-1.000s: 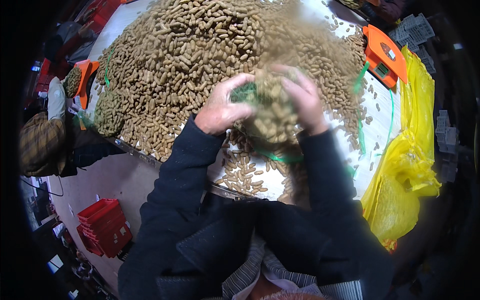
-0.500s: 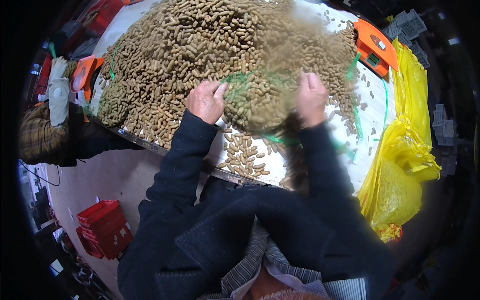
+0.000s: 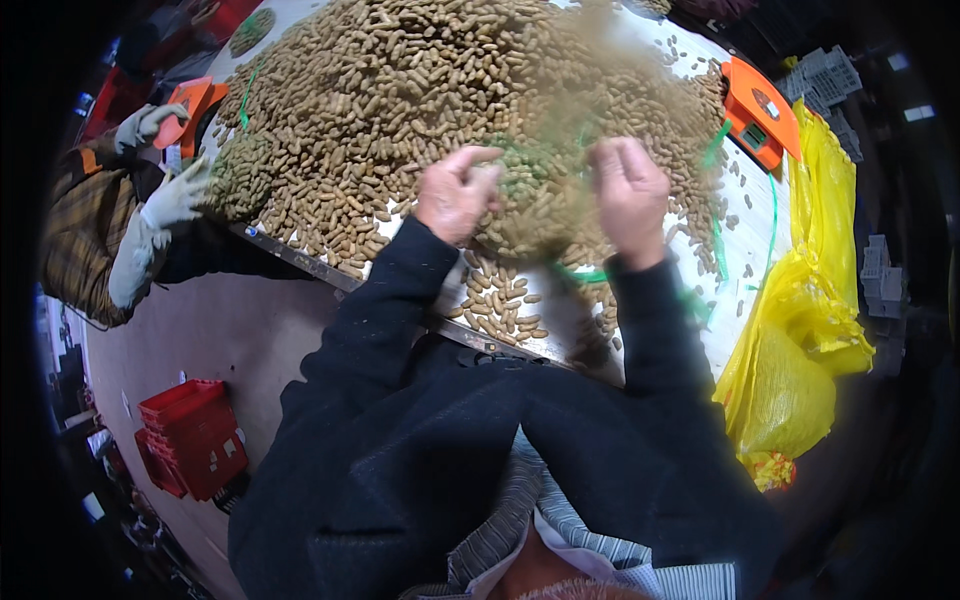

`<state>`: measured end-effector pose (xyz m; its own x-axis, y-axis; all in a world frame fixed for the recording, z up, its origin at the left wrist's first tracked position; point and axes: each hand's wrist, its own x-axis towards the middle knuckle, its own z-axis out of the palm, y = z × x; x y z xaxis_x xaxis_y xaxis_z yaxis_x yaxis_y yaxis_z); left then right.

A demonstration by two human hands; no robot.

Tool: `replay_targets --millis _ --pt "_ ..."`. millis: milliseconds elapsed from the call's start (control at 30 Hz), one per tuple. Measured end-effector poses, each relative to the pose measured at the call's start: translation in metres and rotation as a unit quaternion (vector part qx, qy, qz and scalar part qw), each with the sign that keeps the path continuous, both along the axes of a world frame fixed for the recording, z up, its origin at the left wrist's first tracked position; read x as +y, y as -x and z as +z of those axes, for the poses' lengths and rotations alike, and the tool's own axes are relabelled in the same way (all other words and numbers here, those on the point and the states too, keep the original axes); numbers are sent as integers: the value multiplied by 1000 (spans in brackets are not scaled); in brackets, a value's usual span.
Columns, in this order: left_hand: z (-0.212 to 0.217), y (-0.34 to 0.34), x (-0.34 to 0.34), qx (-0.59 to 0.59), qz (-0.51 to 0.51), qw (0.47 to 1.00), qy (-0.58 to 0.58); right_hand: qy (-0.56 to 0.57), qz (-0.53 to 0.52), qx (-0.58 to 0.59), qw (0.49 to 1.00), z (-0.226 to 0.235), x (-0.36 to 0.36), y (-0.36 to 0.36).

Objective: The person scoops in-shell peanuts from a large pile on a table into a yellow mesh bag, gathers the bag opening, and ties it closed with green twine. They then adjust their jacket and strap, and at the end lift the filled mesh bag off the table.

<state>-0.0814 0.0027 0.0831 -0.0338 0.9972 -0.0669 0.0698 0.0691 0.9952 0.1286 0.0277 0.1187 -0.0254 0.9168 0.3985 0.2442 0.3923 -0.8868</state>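
A green mesh bag [image 3: 530, 205] full of peanuts sits between my hands at the near side of the peanut heap [image 3: 400, 90]. My left hand [image 3: 455, 195] is closed at the bag's left upper edge, thumb and forefinger at the netting. On the right side my right hand [image 3: 630, 195] is closed, its fingertips pinched together by the bag's mouth; it is slightly blurred. The netting between the hands is smeared by motion. Loose peanuts [image 3: 495, 300] lie on the white tabletop below the bag.
An orange scale [image 3: 760, 115] stands at the right, beside yellow woven sacks [image 3: 800, 330]. At the left, a co-worker's gloved hand [image 3: 180, 195] is by another filled mesh bag [image 3: 240, 175], near a second orange scale [image 3: 195, 105]. Red crates [image 3: 195, 435] are stacked on the floor.
My left hand has moved right, and my hands are closer together around the mesh bag. At the left, the co-worker's gloved hands have reached to the table and the filled bag.
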Motion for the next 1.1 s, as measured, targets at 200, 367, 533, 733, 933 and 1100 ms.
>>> replay_targets --millis 200,367,533,733,933,1100 --pt "3 -42 1 91 -166 968 -163 16 134 20 991 20 -14 26" --pt "43 1 9 -96 -62 990 -77 10 45 141 989 29 -15 7" --pt "84 60 1 -105 53 967 -225 67 2 53 996 -7 -10 -42" --pt "105 151 9 62 214 931 -288 137 -55 -3 989 -59 -34 -87" --pt "90 297 38 149 312 914 -211 166 -110 -24 980 -85 -62 -119" --pt "31 396 55 278 359 883 -117 100 -150 -174 968 -97 -74 -137"
